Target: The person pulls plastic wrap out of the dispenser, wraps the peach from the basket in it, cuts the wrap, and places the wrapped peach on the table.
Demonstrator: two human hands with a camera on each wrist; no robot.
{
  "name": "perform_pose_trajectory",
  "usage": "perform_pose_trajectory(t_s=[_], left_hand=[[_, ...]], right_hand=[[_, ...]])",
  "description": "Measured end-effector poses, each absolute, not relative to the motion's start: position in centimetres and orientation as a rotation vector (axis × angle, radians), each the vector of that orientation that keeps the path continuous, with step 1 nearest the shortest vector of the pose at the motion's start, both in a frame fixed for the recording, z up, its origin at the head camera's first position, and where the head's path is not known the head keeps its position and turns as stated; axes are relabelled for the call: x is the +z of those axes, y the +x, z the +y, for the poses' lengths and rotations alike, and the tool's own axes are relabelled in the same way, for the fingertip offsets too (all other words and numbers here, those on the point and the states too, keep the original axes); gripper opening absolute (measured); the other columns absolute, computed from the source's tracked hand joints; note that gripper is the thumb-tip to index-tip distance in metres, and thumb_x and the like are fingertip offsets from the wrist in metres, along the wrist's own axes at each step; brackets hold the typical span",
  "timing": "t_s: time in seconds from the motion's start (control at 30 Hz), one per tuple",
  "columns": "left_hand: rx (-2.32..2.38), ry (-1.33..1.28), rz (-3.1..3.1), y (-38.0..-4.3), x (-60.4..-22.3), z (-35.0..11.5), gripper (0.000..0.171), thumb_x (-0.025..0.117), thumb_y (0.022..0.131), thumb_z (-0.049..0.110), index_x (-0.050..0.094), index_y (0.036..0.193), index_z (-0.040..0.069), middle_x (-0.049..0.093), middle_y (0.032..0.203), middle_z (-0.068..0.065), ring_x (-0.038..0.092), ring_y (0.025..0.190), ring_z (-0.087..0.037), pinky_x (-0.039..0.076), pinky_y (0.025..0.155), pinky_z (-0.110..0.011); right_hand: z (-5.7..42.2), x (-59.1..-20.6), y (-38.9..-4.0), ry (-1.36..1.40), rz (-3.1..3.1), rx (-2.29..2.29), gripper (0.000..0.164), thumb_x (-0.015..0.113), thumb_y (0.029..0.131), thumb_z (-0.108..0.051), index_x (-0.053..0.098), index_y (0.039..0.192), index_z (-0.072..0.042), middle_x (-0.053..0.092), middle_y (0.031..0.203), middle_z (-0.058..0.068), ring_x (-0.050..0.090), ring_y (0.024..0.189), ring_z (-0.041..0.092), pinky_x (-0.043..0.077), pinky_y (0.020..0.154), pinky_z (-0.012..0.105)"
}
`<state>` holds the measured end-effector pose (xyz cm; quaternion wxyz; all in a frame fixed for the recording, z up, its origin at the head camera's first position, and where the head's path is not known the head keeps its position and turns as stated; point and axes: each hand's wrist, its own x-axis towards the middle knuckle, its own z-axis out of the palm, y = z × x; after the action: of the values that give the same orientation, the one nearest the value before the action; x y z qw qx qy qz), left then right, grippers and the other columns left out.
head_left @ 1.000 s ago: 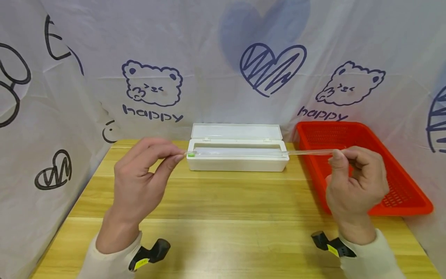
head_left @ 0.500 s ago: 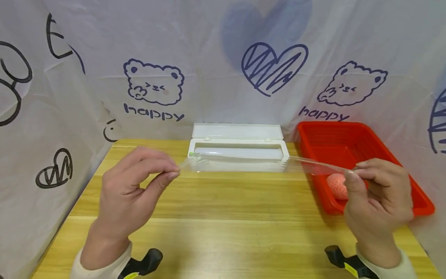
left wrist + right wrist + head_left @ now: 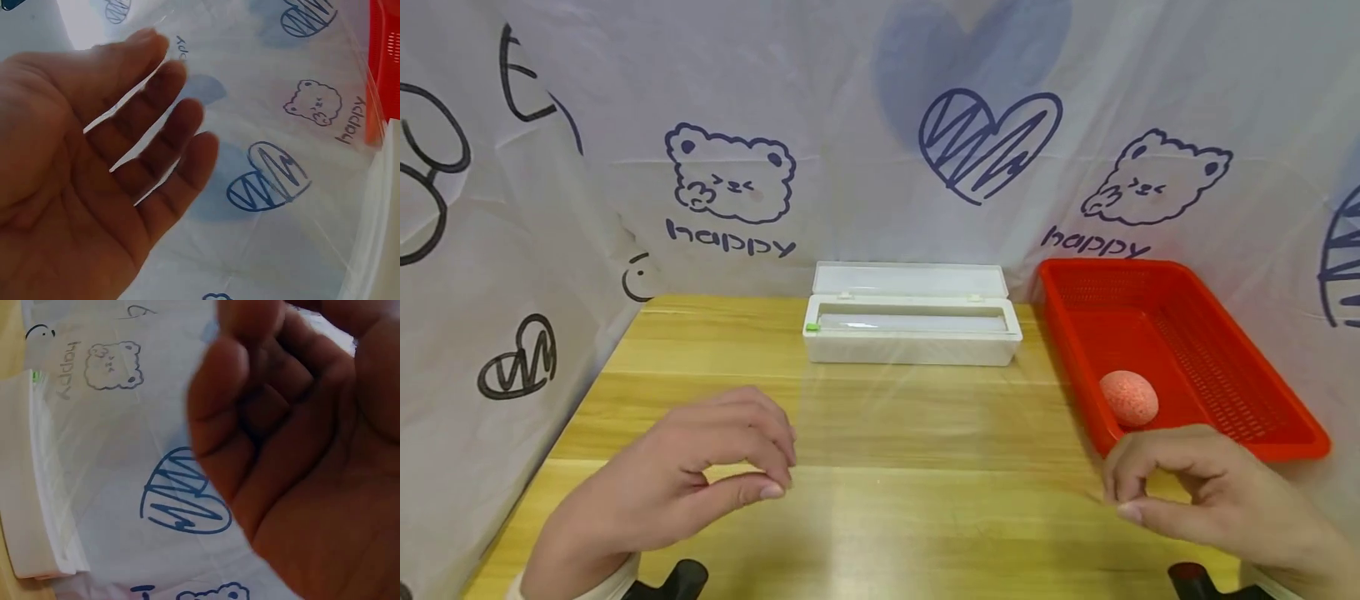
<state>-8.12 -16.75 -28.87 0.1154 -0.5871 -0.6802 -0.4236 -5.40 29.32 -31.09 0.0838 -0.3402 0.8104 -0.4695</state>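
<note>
A sheet of clear plastic wrap (image 3: 917, 417) stretches from the white dispenser box (image 3: 913, 352) toward the person, faint against the table. My left hand (image 3: 692, 462) pinches one front corner between thumb and fingertips. On the other side my right hand (image 3: 1210, 492) pinches the opposite corner. The box has its lid (image 3: 910, 280) raised, a roll (image 3: 913, 322) inside and a green cutter slider (image 3: 812, 327) at its left end. Through the plastic wrap (image 3: 250, 81), the left wrist view shows the printed backdrop. In the right wrist view, the film's pinched edge is hidden.
A red perforated basket (image 3: 1232, 342) stands on the right, holding a pink speckled ball-like object (image 3: 1129, 398) near its front left corner. The wooden table (image 3: 715, 350) ends at a white printed cloth (image 3: 850, 167) behind and at the sides.
Both hands have come toward the person and lower, drawing a longer, wider sheet of plastic wrap out of the box. The pink object in the basket has come into sight; the box stays put.
</note>
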Motion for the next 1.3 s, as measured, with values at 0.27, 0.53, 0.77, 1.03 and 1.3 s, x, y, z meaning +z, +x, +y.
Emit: perform_pose_trajectory(t_s=[0.27,0.53,0.77,1.03,1.3], left_hand=[[-1.147,-1.793,-2.396,-7.4,-32.4,-16.8,0.007,0.066,0.092,0.02,0.065,0.092,0.027,0.063,0.088,0.018,0.055,0.089,0.001,0.045,0.081,-0.013],[-1.077,-1.809,-2.557,-6.9,-33.5,-16.7,0.006,0.062,0.093,0.032,0.066,0.089,0.029,0.06,0.087,0.024,0.053,0.089,0.004,0.044,0.08,-0.012],[-1.122,-1.786,-2.588,-6.7,-32.9,-16.8,0.006,0.063,0.093,0.031,0.066,0.088,0.03,0.059,0.087,0.026,0.053,0.089,0.005,0.044,0.081,-0.013],[-0.985,-1.854,-2.727,-7.2,-35.4,-16.6,0.005,0.069,0.089,0.025,0.069,0.087,0.029,0.059,0.087,0.026,0.052,0.085,0.007,0.043,0.078,-0.009],[-0.735,-1.923,-2.839,-7.4,-38.8,-15.1,0.022,0.074,0.078,0.01,0.065,0.07,0.029,0.052,0.068,0.027,0.042,0.065,0.012,0.037,0.061,-0.004]], right_hand=[[29.1,-33.0,-6.4,-1.104,2.193,-0.987,0.015,0.066,0.091,-0.016,0.063,0.094,-0.031,0.061,0.077,-0.014,0.057,0.071,0.002,0.049,0.059,0.019],[28.5,-33.6,-6.0,-1.13,2.225,-0.969,0.017,0.068,0.09,-0.019,0.063,0.091,-0.035,0.059,0.075,-0.018,0.055,0.07,0.0,0.046,0.058,0.016],[28.8,-32.8,-6.2,-1.348,2.164,-1.119,0.024,0.071,0.084,-0.005,0.065,0.096,-0.025,0.062,0.078,-0.012,0.058,0.073,0.002,0.049,0.061,0.018],[27.2,-35.6,-6.6,-1.151,2.193,-0.894,0.018,0.072,0.085,-0.017,0.063,0.084,-0.033,0.049,0.065,-0.019,0.045,0.058,-0.007,0.038,0.047,0.013],[24.8,-40.2,-7.1,-1.119,2.189,-0.729,0.027,0.07,0.07,-0.003,0.061,0.069,-0.028,0.049,0.06,-0.025,0.044,0.055,-0.009,0.039,0.047,0.012]])
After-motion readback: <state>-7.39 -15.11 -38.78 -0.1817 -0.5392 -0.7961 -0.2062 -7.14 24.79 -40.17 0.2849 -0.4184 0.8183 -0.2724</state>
